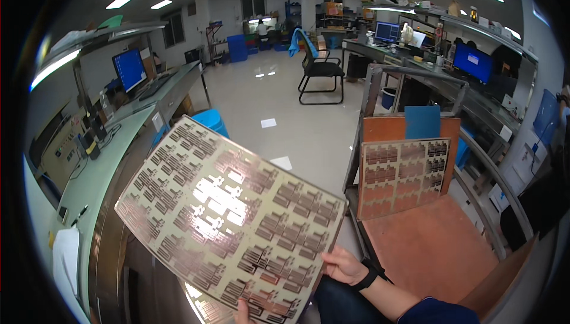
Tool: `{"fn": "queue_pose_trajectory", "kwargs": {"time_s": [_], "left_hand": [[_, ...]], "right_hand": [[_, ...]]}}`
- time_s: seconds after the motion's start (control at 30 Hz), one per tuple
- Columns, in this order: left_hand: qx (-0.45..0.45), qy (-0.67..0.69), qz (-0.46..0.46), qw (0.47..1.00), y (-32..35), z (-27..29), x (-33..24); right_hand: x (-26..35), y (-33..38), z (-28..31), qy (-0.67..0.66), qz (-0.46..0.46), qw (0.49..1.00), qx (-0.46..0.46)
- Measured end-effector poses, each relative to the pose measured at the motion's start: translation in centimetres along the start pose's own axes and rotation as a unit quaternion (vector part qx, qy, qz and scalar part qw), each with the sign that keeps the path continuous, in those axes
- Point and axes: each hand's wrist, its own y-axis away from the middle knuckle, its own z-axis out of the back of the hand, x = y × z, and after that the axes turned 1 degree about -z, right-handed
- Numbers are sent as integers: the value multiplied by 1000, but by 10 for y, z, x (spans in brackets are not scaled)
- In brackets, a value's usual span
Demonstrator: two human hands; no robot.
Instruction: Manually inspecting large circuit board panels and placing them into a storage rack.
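A large copper-patterned circuit board panel (270,205) is held tilted in front of me, its rows of copper shapes facing up and catching the light. My right hand (344,266) pinches its right edge, and a dark band is on that wrist. At the lower edge the thumb of my left hand (242,312) presses on the panel; the rest of that hand is hidden beneath. Part of another patterned panel (205,309) shows below the held one. To the right, a similar smaller-looking panel (404,175) stands upright in a metal-framed cart (371,86).
The cart has a reddish-brown base board (424,244) and a blue sheet (422,122) at its back. On the left runs a green-topped workbench (110,169) with a monitor (129,70). A blue stool (211,121) and a black chair (322,68) stand ahead.
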Motion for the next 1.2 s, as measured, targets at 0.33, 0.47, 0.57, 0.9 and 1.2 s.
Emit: {"fn": "queue_pose_trajectory", "kwargs": {"time_s": [0.33, 0.47, 0.57, 0.9, 1.2], "left_hand": [[-181, -131, 60, 973, -3, 68, -35], [-128, -204, 86, 967, -6, 57, -30], [-83, -159, 121, 976, -10, 76, -27], [-94, -113, 136, 980, -28, 50, -22], [115, 284, 107, 946, -36, -30, 31]], "right_hand": [[82, 38, 36, -48, 82, 995, 4], [88, 38, 40, -11, 32, 999, 42], [86, 41, 36, 32, 47, 998, -17], [72, 85, 30, 112, 54, 990, -65], [68, 80, 32, -6, 244, 968, -58]]}}
